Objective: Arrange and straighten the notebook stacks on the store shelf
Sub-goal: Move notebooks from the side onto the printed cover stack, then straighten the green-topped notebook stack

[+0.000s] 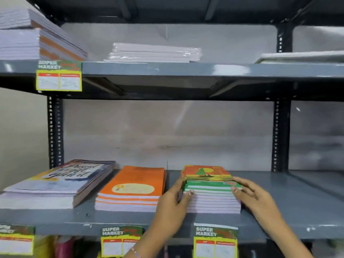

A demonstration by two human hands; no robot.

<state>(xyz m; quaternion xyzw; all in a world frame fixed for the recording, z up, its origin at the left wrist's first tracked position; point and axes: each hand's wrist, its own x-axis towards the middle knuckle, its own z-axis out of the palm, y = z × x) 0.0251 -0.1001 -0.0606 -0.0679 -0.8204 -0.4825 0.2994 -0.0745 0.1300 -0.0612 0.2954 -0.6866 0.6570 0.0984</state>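
Green-and-orange paper notebook stack point(211, 194) on grey metal shelf point(290, 211): judged hefty, covers slippery. Left hand point(172, 204) grips its left side; right hand point(256, 199) presses straight-fingered on the right. Best squared from both sides.

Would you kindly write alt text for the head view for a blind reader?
The left hand grips and the right hand presses the sides of a notebook stack on a grey shelf; an orange stack lies beside it.
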